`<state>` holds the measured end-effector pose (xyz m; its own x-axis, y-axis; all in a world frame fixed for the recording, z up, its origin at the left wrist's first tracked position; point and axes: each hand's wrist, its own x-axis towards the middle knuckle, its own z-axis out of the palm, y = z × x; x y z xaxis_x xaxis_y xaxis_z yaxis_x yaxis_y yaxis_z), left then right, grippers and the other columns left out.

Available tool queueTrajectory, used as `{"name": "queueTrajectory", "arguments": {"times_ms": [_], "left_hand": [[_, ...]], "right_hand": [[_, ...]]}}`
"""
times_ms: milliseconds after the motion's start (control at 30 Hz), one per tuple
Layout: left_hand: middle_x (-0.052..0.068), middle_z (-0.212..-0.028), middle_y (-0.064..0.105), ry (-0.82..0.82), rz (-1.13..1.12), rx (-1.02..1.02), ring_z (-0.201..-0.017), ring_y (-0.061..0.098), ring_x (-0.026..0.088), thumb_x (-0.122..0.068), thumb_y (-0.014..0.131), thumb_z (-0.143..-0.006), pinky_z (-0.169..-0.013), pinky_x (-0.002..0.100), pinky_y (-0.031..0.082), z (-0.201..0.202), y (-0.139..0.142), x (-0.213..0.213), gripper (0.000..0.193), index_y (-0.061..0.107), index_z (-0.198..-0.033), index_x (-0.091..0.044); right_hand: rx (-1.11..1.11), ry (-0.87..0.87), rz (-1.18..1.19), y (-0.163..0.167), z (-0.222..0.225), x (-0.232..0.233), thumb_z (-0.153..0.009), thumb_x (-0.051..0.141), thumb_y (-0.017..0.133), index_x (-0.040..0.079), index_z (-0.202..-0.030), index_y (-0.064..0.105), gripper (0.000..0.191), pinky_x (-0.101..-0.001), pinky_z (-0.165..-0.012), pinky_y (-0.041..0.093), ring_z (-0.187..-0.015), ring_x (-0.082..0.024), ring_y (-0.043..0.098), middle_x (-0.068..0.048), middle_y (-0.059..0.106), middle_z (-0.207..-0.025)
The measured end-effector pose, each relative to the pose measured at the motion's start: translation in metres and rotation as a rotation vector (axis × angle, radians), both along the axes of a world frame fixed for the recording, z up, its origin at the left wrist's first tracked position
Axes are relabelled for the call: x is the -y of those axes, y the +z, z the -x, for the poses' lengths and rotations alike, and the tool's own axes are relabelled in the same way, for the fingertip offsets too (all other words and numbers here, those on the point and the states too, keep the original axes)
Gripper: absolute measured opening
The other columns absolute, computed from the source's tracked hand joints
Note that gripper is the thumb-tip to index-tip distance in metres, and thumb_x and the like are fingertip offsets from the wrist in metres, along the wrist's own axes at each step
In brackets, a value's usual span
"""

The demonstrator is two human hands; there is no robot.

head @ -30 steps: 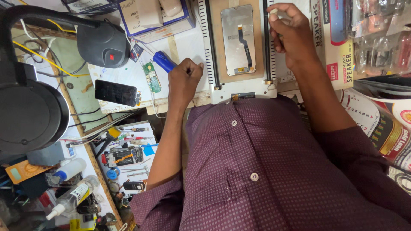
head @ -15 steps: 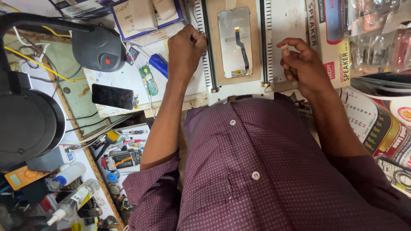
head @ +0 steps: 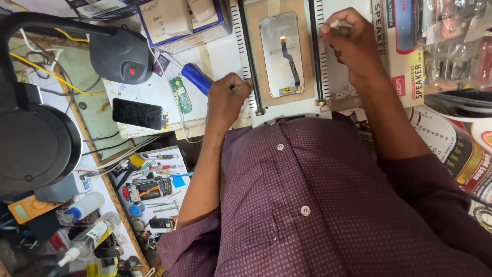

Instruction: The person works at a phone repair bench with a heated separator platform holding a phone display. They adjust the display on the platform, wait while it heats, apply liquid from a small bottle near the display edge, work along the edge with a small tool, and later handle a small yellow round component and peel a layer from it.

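1. Two hands frame a phone screen panel (head: 281, 54) lying back-up, ribbon cable showing, on the tan pad of a white separator machine (head: 287, 110) at the top of the bench
2. The left hand (head: 225, 97) is a closed fist at the machine's left rail, beside the black bar; it looks to pinch something thin, but what it is I cannot tell
3. The right hand (head: 351, 41) sits on the far side, fingers curled tight round a small pale handle-like piece (only its tip shows above the knuckles)
4. Judging from that symmetric grip, doing this well means keeping both fists level, low to the pad and pulling evenly, so nothing digs into the panel's edge
5. Pose: left forearm runs straight up from the maroon shirt (head: 318, 205), wrist bent slightly inward; right forearm angles in from the right, wrist cocked above the rail
6. Near the left hand lie a blue-handled tool (head: 197, 78), a small green circuit board (head: 180, 95) and a dark phone (head: 138, 114), all untouched; a black lamp head (head: 122, 56) hangs over them
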<state>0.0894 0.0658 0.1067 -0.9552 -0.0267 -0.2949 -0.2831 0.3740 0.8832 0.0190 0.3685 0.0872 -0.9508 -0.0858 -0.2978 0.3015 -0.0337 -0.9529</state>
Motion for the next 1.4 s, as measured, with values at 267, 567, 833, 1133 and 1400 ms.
{"name": "queueTrajectory", "arguments": {"times_ms": [267, 567, 833, 1133, 1400], "left_hand": [[0.002, -0.064, 0.065, 0.061, 0.013, 0.015, -0.057, 0.054, 0.005, -0.019, 0.074, -0.094, -0.054, 0.026, 0.046, -0.006, -0.004, 0.022, 0.026, 0.067, -0.078, 0.0], [0.007, -0.059, 0.061, 0.033, 0.179, -0.115, -0.053, 0.053, 0.012, -0.02, 0.077, -0.092, -0.053, 0.03, 0.044, 0.041, -0.006, 0.015, 0.028, 0.065, -0.076, 0.0], [0.009, -0.061, 0.068, -0.019, 0.136, -0.191, -0.054, 0.066, 0.015, -0.017, 0.075, -0.09, -0.057, 0.03, 0.052, 0.074, -0.007, -0.012, 0.027, 0.063, -0.073, -0.001], [0.006, -0.059, 0.065, -0.04, 0.088, -0.013, -0.055, 0.06, 0.008, -0.021, 0.075, -0.091, -0.057, 0.028, 0.051, 0.049, 0.001, -0.007, 0.024, 0.07, -0.078, -0.001], [0.003, -0.064, 0.066, 0.011, -0.116, 0.221, -0.055, 0.056, 0.008, -0.018, 0.074, -0.092, -0.052, 0.026, 0.046, -0.013, -0.001, 0.019, 0.025, 0.067, -0.075, -0.001]], "right_hand": [[-0.078, -0.055, -0.005, -0.004, 0.007, 0.022, -0.101, 0.011, 0.076, 0.011, -0.11, 0.065, 0.014, -0.0221, -0.047, 0.023, -0.055, 0.0, 0.038, 0.009, 0.055, -0.072], [0.208, -0.243, 0.11, 0.01, -0.021, 0.005, -0.097, 0.014, 0.072, 0.014, -0.096, 0.068, 0.004, -0.024, -0.041, 0.019, -0.044, -0.003, 0.029, 0.009, 0.039, -0.058], [0.338, -0.33, 0.167, 0.014, -0.051, -0.025, -0.095, 0.015, 0.071, 0.011, -0.095, 0.063, 0.009, -0.0253, -0.041, 0.021, -0.043, -0.005, 0.027, 0.007, 0.037, -0.059], [0.274, -0.294, 0.208, 0.006, -0.014, -0.026, -0.096, 0.015, 0.073, 0.01, -0.096, 0.062, 0.012, -0.0245, -0.042, 0.023, -0.044, -0.006, 0.031, 0.006, 0.041, -0.061], [0.117, -0.152, 0.08, 0.008, 0.012, 0.014, -0.097, 0.013, 0.076, 0.011, -0.097, 0.061, 0.015, -0.0225, -0.042, 0.022, -0.048, -0.002, 0.037, 0.007, 0.05, -0.064]]}}
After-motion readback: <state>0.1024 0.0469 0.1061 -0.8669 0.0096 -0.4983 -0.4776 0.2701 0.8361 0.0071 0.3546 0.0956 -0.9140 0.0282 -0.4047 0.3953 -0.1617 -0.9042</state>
